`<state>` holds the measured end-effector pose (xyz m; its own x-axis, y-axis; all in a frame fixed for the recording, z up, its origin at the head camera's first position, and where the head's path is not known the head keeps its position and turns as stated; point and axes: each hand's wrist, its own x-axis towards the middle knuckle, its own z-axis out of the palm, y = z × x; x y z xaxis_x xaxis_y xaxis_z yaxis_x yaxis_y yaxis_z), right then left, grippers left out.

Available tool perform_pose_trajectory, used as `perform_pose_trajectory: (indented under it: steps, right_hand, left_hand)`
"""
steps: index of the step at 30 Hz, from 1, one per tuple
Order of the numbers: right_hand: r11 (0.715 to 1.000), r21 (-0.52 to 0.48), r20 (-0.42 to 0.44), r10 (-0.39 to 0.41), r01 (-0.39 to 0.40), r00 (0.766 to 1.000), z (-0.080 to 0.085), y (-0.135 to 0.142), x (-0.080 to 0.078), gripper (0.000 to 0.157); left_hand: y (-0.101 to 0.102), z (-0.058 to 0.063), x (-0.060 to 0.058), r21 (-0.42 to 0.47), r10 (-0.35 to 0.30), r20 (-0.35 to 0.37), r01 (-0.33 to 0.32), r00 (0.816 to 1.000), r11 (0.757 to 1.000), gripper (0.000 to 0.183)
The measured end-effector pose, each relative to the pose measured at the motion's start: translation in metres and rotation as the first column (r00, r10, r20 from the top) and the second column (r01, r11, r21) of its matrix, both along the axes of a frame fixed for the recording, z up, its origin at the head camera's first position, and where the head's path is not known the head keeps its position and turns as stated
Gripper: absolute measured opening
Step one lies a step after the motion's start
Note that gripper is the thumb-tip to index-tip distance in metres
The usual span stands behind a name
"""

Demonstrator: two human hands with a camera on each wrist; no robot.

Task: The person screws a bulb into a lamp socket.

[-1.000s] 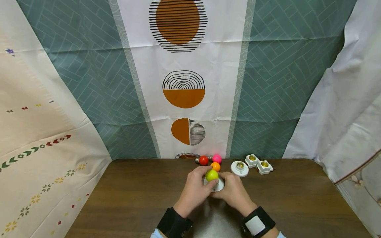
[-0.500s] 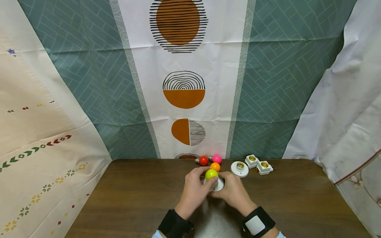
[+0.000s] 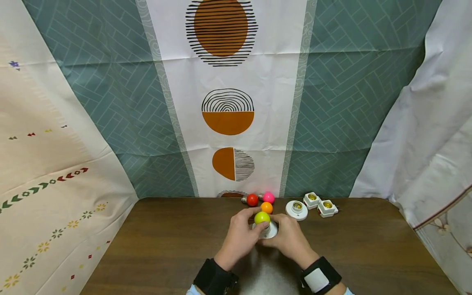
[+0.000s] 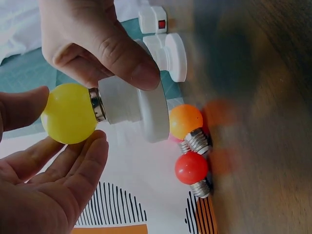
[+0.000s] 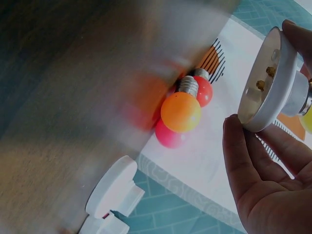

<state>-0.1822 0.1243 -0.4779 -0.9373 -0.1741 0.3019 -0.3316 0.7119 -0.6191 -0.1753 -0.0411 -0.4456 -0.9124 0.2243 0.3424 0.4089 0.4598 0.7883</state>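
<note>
Over the middle of the table, my left hand (image 3: 240, 234) holds a yellow light bulb (image 4: 70, 114), its thumb on one side and fingers curled along the other. The bulb's metal cap (image 4: 97, 105) sits at the mouth of a white round-based lamp holder (image 4: 155, 114), part of the cap still showing. My right hand (image 3: 291, 238) grips that holder by its base. In the right wrist view the fingertips are at the rim of the holder's underside (image 5: 261, 80), where brass screws show. Bulb and holder are raised off the wood.
Behind the hands lie an orange bulb (image 3: 266, 207), a red bulb (image 3: 252, 199) and a pink bulb (image 3: 268, 197). To their right stand another round lamp holder (image 3: 296, 210) and two square white sockets (image 3: 327, 208). Fabric hangs behind the wooden table (image 3: 177, 237).
The left thumb and fingers have shifted slightly on the yellow bulb. The right hand keeps its grip on the lamp holder, and the things on the table stay put.
</note>
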Motion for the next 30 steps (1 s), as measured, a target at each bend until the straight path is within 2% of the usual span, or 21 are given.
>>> perform_pose_trajectory:
  steps: [4, 11, 14, 23, 30]
  right_hand:
    - [1.000, -0.001, 0.011, -0.009, 0.009, 1.000, 0.0001, -0.0001, -0.0001, 0.068]
    - [0.999, 0.001, 0.012, -0.035, 0.035, 0.999, 0.0012, 0.0000, 0.0003, 0.069]
    - [0.999, -0.005, -0.002, -0.032, 0.032, 0.999, 0.0017, -0.0003, 0.0005, 0.066]
    - [1.000, -0.002, -0.040, -0.018, 0.018, 0.999, 0.0009, -0.0007, 0.0003, 0.066]
    - [1.000, 0.009, -0.015, -0.019, 0.019, 1.000, 0.0012, -0.0004, 0.0004, 0.068]
  left_hand:
    - [-0.0001, 0.0004, 0.0000, 0.016, 0.009, -0.004, -0.008, 1.000, 1.000, 0.042]
    - [0.0038, 0.0005, 0.0027, 0.058, 0.113, 0.010, -0.114, 0.994, 0.992, 0.045]
    - [0.0050, 0.0005, 0.0029, 0.068, 0.127, 0.008, -0.127, 0.992, 0.990, 0.039]
    - [0.0046, 0.0015, 0.0018, 0.098, 0.067, 0.017, -0.069, 0.998, 0.993, 0.033]
    - [0.0019, 0.0030, 0.0015, 0.068, -0.002, 0.054, -0.002, 0.999, 0.998, 0.034]
